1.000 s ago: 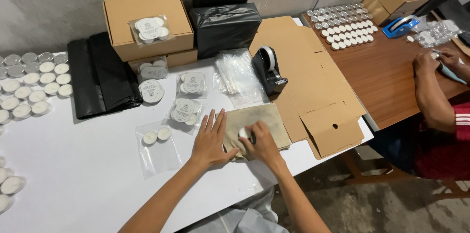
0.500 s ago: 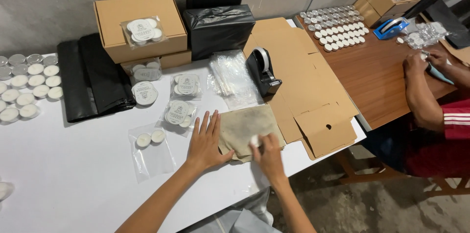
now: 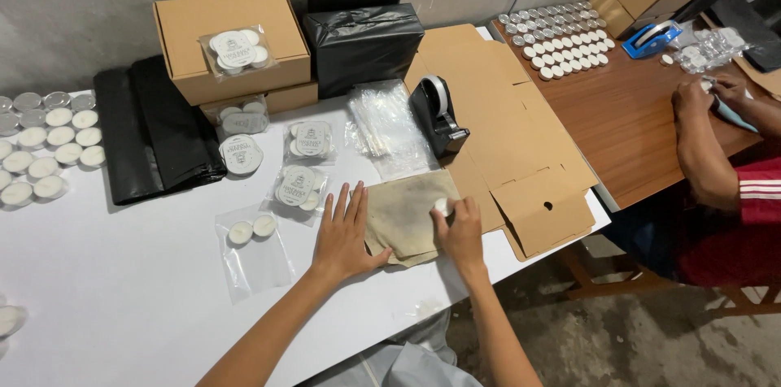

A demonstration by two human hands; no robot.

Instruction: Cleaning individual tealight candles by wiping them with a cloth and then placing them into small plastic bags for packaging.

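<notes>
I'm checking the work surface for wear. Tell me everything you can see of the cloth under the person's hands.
The cloth is a beige, roughly rectangular piece of fabric, stained grey-brown in the middle. It lies flat and slightly rumpled on the white table, its right edge against the flattened cardboard box. The left hand presses its left edge with fingers spread; the right hand rests on its right side, holding a small white tealight against it.

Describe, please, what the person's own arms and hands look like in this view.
Both arms are bare along all that shows, with no sleeves in view. The left hand and right hand wear no gloves, and no rings, watch or bracelets show. Nails look short and plain.
</notes>
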